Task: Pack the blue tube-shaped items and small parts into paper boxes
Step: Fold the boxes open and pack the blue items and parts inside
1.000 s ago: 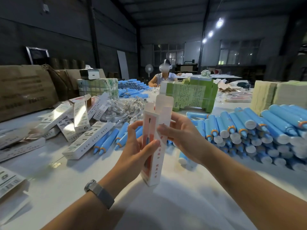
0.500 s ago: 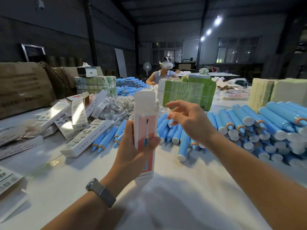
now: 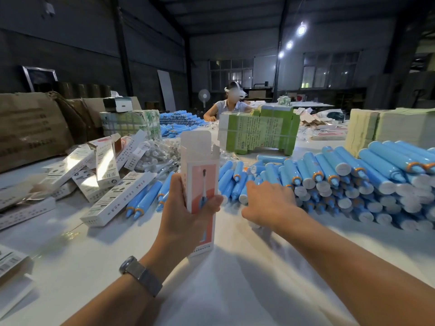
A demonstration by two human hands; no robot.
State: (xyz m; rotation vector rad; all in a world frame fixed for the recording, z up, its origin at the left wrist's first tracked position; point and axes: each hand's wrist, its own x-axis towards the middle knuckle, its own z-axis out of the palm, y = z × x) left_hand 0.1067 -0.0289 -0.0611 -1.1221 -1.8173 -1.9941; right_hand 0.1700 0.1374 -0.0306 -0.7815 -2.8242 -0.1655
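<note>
Our left hand grips an empty, open-topped pink-and-white paper box; our right hand, fingers loosely spread, hovers at the blue plastic tubes just beyond it, none packed yet.

A white surface is seen. A brown cardboard carton is stood at its far left. A seated person in a headset is placed across it, a standing fan behind. Three ceiling lamps are lit.
</note>
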